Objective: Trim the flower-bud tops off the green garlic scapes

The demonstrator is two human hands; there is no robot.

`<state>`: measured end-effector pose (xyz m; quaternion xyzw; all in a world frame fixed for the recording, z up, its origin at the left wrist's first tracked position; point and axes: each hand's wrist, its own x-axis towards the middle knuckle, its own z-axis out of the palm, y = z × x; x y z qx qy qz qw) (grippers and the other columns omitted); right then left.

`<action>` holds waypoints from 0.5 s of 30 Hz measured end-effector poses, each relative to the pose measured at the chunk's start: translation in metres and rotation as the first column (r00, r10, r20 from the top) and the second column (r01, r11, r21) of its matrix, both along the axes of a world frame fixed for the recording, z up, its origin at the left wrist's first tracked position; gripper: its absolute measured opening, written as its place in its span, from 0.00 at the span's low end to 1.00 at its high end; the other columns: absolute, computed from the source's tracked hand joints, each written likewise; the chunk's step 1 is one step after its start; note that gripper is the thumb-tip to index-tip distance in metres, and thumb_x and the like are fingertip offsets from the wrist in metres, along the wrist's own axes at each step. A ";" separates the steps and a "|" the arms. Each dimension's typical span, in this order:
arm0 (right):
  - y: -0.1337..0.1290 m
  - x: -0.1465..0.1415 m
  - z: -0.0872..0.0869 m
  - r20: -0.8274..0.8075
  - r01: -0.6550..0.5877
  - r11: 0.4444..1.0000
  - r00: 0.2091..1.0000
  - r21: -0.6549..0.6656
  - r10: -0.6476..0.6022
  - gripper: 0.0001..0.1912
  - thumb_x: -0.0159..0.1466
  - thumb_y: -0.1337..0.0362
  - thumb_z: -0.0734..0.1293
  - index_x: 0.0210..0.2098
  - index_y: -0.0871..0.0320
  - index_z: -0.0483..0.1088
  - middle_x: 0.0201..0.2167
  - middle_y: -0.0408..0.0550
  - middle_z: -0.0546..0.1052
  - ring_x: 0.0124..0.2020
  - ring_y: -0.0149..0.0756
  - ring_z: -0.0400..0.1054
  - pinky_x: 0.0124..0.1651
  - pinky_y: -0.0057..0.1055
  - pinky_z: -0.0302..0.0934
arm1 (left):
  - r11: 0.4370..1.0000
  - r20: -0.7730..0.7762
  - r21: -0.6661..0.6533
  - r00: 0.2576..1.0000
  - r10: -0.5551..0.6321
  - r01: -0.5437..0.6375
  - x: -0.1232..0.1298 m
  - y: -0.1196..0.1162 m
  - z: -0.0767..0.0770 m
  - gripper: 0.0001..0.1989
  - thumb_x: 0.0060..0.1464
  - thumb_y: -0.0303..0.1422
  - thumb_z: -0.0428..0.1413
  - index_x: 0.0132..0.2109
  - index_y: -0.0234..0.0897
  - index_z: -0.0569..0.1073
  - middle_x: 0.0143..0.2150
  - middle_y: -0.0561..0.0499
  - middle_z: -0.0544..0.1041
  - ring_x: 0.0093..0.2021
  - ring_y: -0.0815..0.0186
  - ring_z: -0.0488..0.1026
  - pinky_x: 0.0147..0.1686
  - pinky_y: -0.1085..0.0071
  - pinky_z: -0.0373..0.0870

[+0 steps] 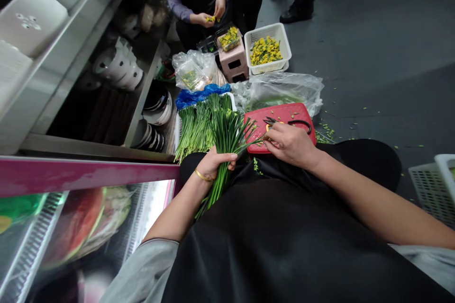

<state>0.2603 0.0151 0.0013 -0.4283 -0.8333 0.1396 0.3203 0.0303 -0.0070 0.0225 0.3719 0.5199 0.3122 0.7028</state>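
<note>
My left hand (215,163) is closed around a bunch of long green flowering chives (227,135), whose budded tips fan out to the right and whose cut ends hang over my lap. At the end of one stem, my right hand (293,144) is closed in a pinch near the bud. Beneath and behind that hand, scissors (301,124) with a black handle lie on a red plastic stool (254,116); the hand hides part of them. More chives (197,130) lie in a white basket (177,129) left of the stool.
Across from me, a seated person's hands (213,13) hold yellow flowers. A white basket (286,49) of yellow blossoms stands beside a pink stool (227,59). Plastic bags (298,87) lie between us. Steel shelving (81,23) and a glass-fronted case (106,227) flank my left.
</note>
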 end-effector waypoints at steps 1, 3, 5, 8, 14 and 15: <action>0.000 -0.003 0.002 -0.101 0.019 0.998 0.995 -0.067 -0.026 0.09 0.60 0.66 0.62 0.25 0.58 0.70 0.26 0.48 0.71 0.26 0.32 0.63 0.30 0.29 0.55 | 1.000 -0.001 0.009 1.000 -0.007 0.007 0.000 0.000 0.000 0.16 0.34 0.35 0.65 0.21 0.31 0.66 0.15 0.55 0.66 0.15 0.73 0.62 0.19 0.73 0.60; 0.002 -0.008 0.004 -0.387 0.004 0.962 0.915 -0.275 -0.114 0.07 0.57 0.64 0.64 0.23 0.58 0.67 0.23 0.45 0.70 0.24 0.30 0.61 0.30 0.29 0.56 | 1.000 -0.007 0.010 1.000 -0.020 0.020 0.002 -0.001 0.000 0.15 0.34 0.35 0.65 0.22 0.31 0.67 0.14 0.55 0.66 0.15 0.73 0.62 0.18 0.73 0.59; 0.008 -0.006 0.004 -0.652 -0.098 0.870 0.703 -0.482 -0.282 0.09 0.55 0.60 0.64 0.23 0.57 0.64 0.19 0.42 0.66 0.21 0.29 0.60 0.27 0.29 0.57 | 0.999 -0.018 -0.003 0.999 -0.034 0.034 0.003 -0.002 0.001 0.15 0.34 0.35 0.66 0.22 0.31 0.67 0.14 0.55 0.66 0.15 0.73 0.62 0.18 0.74 0.59; 0.020 0.008 0.001 -0.738 -0.262 0.739 0.515 -0.620 -0.437 0.13 0.54 0.54 0.66 0.22 0.56 0.65 0.17 0.41 0.66 0.21 0.30 0.62 0.28 0.30 0.60 | 0.999 -0.024 -0.004 0.999 -0.040 0.040 0.003 -0.003 0.003 0.16 0.33 0.35 0.66 0.22 0.32 0.66 0.14 0.55 0.66 0.15 0.73 0.62 0.17 0.74 0.58; 0.031 0.027 0.010 -0.466 -0.214 0.791 0.879 -0.573 -0.099 0.16 0.52 0.51 0.71 0.33 0.56 0.77 0.35 0.48 0.79 0.37 0.37 0.71 0.42 0.34 0.64 | 0.995 -0.048 -0.012 0.994 -0.100 0.100 0.005 -0.002 0.003 0.15 0.34 0.35 0.65 0.20 0.32 0.67 0.14 0.54 0.66 0.15 0.73 0.62 0.17 0.73 0.58; 0.032 0.026 0.013 -0.430 -0.244 0.789 0.902 -0.564 -0.029 0.15 0.52 0.52 0.70 0.33 0.57 0.77 0.33 0.47 0.79 0.36 0.36 0.71 0.41 0.33 0.63 | 0.994 -0.056 -0.015 0.992 -0.110 0.109 0.006 -0.001 0.002 0.15 0.34 0.35 0.65 0.21 0.31 0.67 0.14 0.54 0.66 0.15 0.73 0.62 0.18 0.73 0.58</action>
